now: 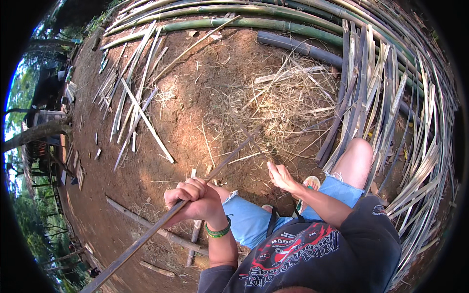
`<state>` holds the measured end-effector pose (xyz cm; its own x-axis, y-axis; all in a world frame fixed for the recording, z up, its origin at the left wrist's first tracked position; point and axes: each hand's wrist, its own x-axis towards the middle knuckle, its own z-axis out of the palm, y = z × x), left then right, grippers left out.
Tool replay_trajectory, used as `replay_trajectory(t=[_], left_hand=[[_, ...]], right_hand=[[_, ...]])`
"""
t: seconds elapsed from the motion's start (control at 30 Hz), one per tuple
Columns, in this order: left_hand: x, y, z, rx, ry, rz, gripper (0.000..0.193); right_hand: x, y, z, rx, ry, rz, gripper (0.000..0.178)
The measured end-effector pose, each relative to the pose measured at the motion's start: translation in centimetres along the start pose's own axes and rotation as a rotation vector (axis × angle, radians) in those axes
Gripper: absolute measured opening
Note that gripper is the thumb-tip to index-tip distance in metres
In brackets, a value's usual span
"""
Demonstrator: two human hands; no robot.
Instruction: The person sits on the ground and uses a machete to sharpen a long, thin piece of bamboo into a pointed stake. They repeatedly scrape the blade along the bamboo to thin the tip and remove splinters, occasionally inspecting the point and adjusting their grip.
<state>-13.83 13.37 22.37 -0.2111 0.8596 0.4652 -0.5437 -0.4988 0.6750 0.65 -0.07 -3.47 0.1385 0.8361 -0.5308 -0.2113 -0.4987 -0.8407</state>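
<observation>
My left hand [191,200] is closed around a long, narrow bamboo strip [139,241]. It runs from the lower left, through my fist, up to the middle of the view. My right hand [282,177], in front of my right knee, is closed on the handle end of what looks like a slim, dark knife [257,146]. Its blade points away to the upper left and crosses the strip near the strip's far end. Whether the edge bites into the strip cannot be made out. My fingers hide most of the handle.
Curly bamboo shavings [288,100] lie heaped on the dirt ahead. Long green bamboo poles [244,23] stretch across the far side. Split bamboo lengths [359,83] crowd the right. Pale strips [134,105] lie at the far left, and a thin branch [151,225] lies nearer.
</observation>
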Motion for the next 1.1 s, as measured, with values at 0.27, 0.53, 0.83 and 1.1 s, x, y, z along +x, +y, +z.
replay_trajectory(t=[0.27, 0.53, 0.83, 1.1], left_hand=[[-0.2, -0.3, 0.9, 0.013, 0.072, 0.027, 0.075], [-0.6, -0.3, 1.7, 0.08, 0.009, -0.011, 0.076], [-0.6, -0.2, 0.3, 0.009, -0.015, -0.024, 0.074], [3.3, 1.9, 3.0, 0.098, 0.299, 0.073, 0.069]], right_hand=[[-1.9, -3.1, 1.0, -0.103, -0.083, -0.21, 0.062], [3.1, 3.8, -3.1, -0.053, 0.162, 0.308, 0.069], [4.5, 8.9, -5.9, -0.11, 0.222, 0.378, 0.073], [6.0, 9.9, -4.2, -0.757, 0.661, 0.194, 0.076]])
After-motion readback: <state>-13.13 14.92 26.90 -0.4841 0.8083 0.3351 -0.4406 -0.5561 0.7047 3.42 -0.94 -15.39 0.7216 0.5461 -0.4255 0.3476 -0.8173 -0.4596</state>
